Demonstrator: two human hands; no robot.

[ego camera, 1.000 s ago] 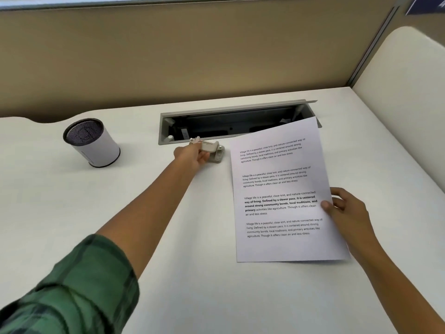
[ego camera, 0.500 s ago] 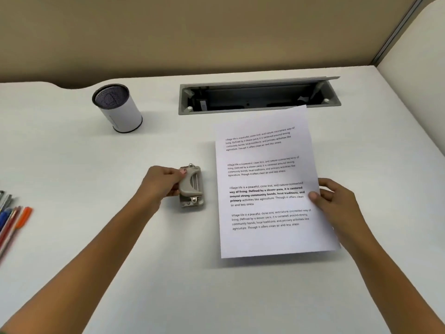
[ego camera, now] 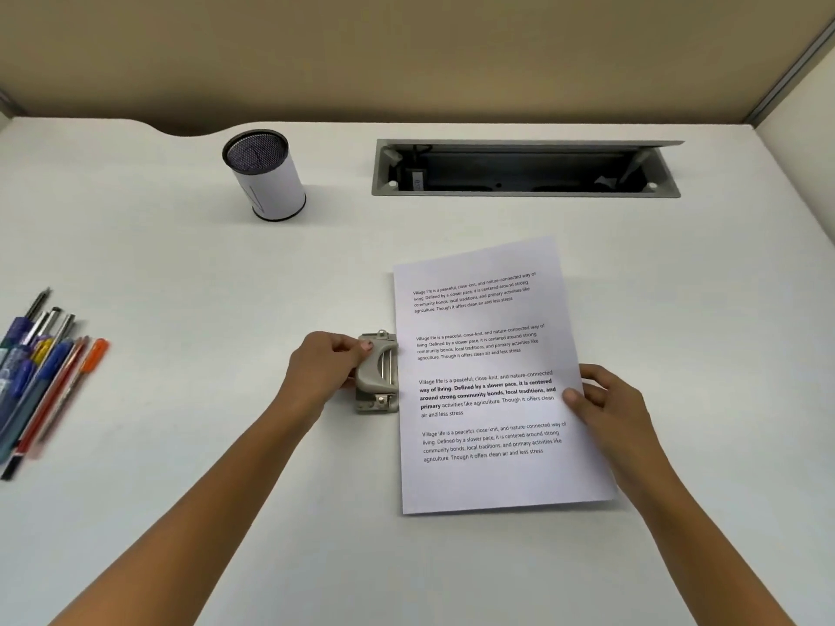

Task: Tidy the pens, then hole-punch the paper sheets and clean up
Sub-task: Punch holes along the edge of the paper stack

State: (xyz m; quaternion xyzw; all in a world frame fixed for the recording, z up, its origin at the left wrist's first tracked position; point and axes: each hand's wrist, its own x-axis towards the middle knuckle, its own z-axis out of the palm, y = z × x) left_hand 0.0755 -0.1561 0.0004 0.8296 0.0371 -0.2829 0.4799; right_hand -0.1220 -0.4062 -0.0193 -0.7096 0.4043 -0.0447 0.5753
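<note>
The paper sheet point(ego camera: 492, 377), right of centre on the desk point(ego camera: 180, 264), is light and floppy, so keep your right hand point(ego camera: 605, 399) pinching its right edge, thumb on top, and slide it flat. The hole punch point(ego camera: 378, 372) looks compact, rigid and likely heavier; your left hand point(ego camera: 323, 368) has its fingers point(ego camera: 361, 345) wrapped around its left side. It is grey-beige, touching the sheet's left edge. The page is white with four text blocks.

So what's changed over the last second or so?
The left hand pulled the hole punch from beside the cable tray toward the person, up against the paper's left edge. The right hand kept hold of the paper's right edge. The pen cup stands where it was.
</note>
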